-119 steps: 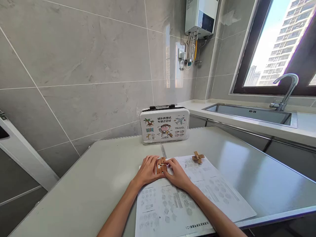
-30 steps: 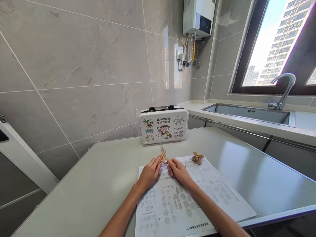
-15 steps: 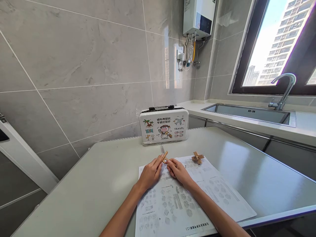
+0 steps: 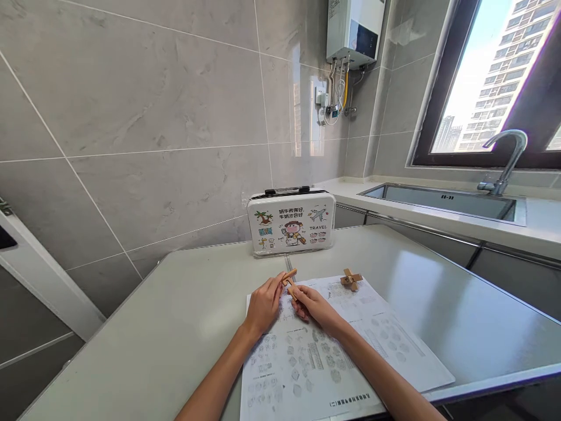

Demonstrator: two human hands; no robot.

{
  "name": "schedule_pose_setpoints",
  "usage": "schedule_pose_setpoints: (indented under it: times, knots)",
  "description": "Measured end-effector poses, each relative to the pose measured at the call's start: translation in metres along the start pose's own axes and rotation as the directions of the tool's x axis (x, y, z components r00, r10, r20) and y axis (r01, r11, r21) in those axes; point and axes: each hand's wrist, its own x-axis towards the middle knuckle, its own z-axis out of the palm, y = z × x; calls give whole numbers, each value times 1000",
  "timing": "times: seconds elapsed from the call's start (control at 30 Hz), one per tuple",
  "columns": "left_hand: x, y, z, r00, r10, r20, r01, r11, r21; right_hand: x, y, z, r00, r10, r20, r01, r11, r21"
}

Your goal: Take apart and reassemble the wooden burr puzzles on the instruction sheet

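Observation:
Over the far part of a printed paper sheet, both hands are close together. My left hand pinches a short wooden stick, whose end sticks out past the fingertips. My right hand is closed on a second small wooden piece, which looks notched. The two pieces meet or nearly meet; I cannot tell if they are joined. To the right on the sheet lies a cross-shaped bundle of wooden pieces.
A white cartoon-printed case stands upright at the back of the pale table. A counter with a sink and faucet is on the right. A water heater hangs on the tiled wall.
The left stick has tipped from steep to flatter. My right hand has shifted slightly down and left, and its wooden piece shows more. The wooden cross has not moved.

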Motion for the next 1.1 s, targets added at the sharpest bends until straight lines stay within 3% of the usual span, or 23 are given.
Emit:
schedule_pose_setpoints:
  times: [0.37,0.7,0.97,1.1]
  knots:
    - [-1,10,-4,986,136,99,-120,981,-151,3,1,-2,996,-79,-47,79,997,-8]
    - [-3,13,0,995,38,88,-25,990,-137,5,2,-2,991,-116,-74,112,992,-50]
    - [-3,15,-2,996,68,64,-59,989,-133,5,4,-3,988,-136,-75,133,990,-48]
    - [-2,11,1,996,82,16,-81,995,-60,7,4,-7,975,-158,-155,157,987,-22]
